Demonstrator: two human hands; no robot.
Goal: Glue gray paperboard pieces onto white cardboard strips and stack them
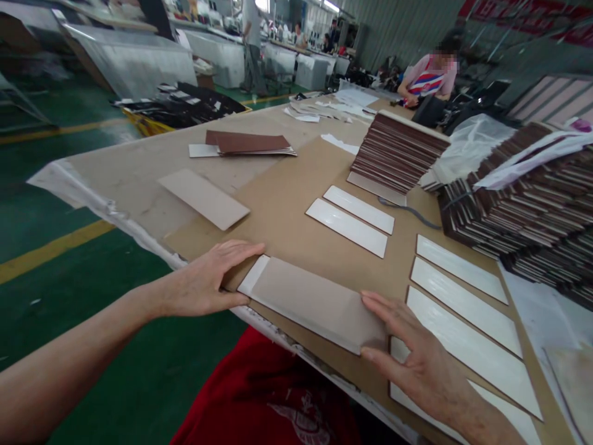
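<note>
In front of me a long beige strip (319,296) lies on a white-faced strip (254,276), whose end shows at the left. My left hand (217,278) spans that left end, thumb at the near corner and fingers at the far one. At the other end my right hand (412,352) grips the beige strip across its width between thumb and fingers. Several glossy white strips (467,306) lie beside and partly under my right hand. Another loose beige strip (204,198) rests beyond my left hand.
Farther along the table stand a stack of brown-edged strips (398,151) and larger piles (532,191) at right. Two white strips (354,219) lie mid-table; brown pieces (252,143) lie at the far left. The covered table edge (139,228) drops to green floor. A person (428,77) works beyond.
</note>
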